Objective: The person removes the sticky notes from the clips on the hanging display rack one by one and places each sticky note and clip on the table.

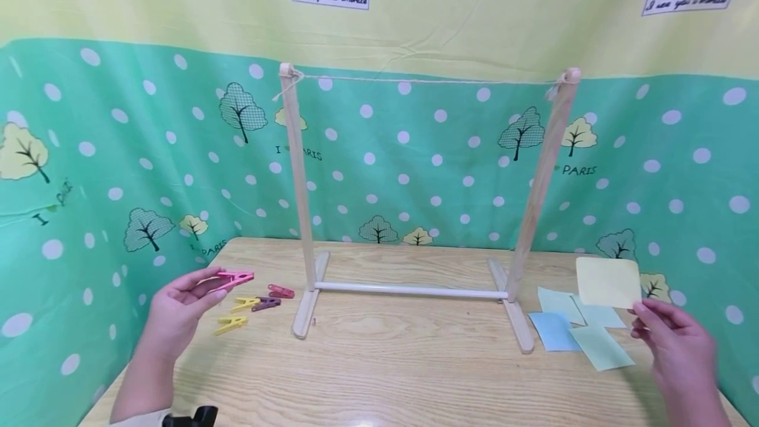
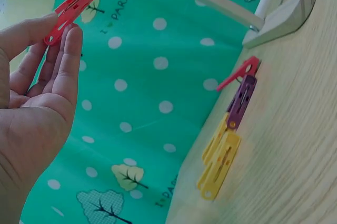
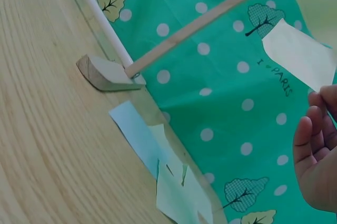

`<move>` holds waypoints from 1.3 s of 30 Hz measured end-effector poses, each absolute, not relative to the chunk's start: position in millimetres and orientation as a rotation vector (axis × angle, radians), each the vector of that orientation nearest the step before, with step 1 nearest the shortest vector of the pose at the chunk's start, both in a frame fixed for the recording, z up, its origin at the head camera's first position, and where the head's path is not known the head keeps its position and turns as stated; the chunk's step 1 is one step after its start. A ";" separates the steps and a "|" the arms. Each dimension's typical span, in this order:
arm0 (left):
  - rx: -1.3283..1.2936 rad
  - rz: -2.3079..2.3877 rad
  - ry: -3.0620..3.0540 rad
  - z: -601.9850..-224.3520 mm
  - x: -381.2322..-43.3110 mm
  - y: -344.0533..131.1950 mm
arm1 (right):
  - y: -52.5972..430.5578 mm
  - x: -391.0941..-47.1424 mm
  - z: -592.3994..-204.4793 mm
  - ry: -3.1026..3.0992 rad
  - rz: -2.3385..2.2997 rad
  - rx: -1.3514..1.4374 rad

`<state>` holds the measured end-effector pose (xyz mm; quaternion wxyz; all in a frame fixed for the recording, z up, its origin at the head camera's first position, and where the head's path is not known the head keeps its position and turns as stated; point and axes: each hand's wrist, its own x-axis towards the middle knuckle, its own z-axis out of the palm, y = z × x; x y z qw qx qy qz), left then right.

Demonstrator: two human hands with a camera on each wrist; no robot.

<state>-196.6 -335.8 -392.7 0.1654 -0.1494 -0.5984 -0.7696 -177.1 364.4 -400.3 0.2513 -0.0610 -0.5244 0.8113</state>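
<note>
My left hand (image 1: 178,312) pinches a pinkish-red clothespin (image 1: 235,278) between thumb and fingertips, raised above the table's left side. In the left wrist view the same clothespin (image 2: 72,13) points up and away from the fingers. Below it lie two yellow clothespins (image 1: 231,325), a purple one (image 1: 267,304) and another red one (image 1: 281,291). At the right, my right hand (image 1: 678,341) grips a pale yellow paper sheet (image 1: 609,282) by its lower corner, thumb in front. Under that sheet, blue paper (image 1: 555,331) and several pale green sheets (image 1: 601,348) overlap on the table.
Mid-table stands a wooden frame with a left post (image 1: 299,183), a right post (image 1: 542,190) and a white bottom bar (image 1: 409,290). A thin string (image 1: 427,81) runs between the post tops. Behind hangs a green dotted curtain (image 1: 403,176).
</note>
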 end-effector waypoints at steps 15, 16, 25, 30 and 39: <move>-0.355 -2.231 -1.862 -408.3 -204.6 -369.2 | 387.2 -180.5 -420.9 -1.631 2.113 -0.333; -0.353 -2.248 -1.859 -409.8 -205.0 -371.0 | 388.9 -180.8 -422.8 -1.644 2.110 -0.329; -0.250 -2.245 -1.958 -425.1 -209.8 -388.7 | 406.1 -181.8 -436.0 -1.743 2.106 -0.358; -0.143 -2.186 -2.093 -433.8 -213.4 -401.3 | 416.1 -180.5 -443.6 -1.805 2.088 -0.407; 0.099 -1.963 -2.379 -450.7 -217.3 -417.2 | 435.9 -182.8 -464.3 -1.783 2.129 -0.447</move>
